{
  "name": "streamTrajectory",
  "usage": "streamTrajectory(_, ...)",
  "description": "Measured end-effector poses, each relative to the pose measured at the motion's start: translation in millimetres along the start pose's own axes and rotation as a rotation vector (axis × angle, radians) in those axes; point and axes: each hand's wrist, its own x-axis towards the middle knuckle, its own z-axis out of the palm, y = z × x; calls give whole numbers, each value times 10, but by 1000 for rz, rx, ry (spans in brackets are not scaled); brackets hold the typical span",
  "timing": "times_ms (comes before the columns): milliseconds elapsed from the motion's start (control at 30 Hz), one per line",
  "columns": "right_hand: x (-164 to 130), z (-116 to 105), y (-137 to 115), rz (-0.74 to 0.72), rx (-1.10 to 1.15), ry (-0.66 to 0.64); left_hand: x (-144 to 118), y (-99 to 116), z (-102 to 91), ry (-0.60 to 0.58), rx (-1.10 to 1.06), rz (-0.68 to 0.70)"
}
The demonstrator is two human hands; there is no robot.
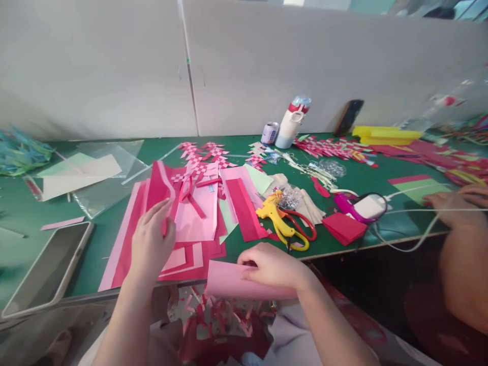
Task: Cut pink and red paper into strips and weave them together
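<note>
My left hand (pixel 153 234) is closed at the lifted edge of a dark pink paper sheet (pixel 160 178), which curls upward from the stack. Beneath it, pink and red papers (pixel 125 229) lie spread near the front edge of the table. My right hand (pixel 269 264) grips a light pink paper (pixel 224 279) just off the table edge, thumb on top. Behind that hand lie yellow-handled scissors (pixel 284 223) and red-handled scissors (pixel 305 226). A red paper strip (pixel 246 208) rests between the stack and the scissors.
A phone (pixel 49 269) lies at the left. At the back stand a bottle (pixel 292 124), a can (pixel 270 133) and woven paper strips (pixel 202 157). A white charger (pixel 369 207) with cables sits at right, near another person's hand (pixel 453 206). Paper scraps (pixel 217 310) hang below the edge.
</note>
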Motion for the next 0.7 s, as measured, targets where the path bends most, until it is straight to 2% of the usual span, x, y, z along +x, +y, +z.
streamTrajectory(167,-3,-27,-29,6,21,-11,-51,-29,70,-258,79,117)
streamTrajectory(400,-8,-25,-36,-19,60,-8,-83,79,51,-582,102,87)
streamTrajectory(533,-13,-18,-11,-8,114,32,-94,81,73,-643,13,108)
streamTrajectory(700,-28,-34,-7,36,195,110,-107,47,125,-648,-7,224)
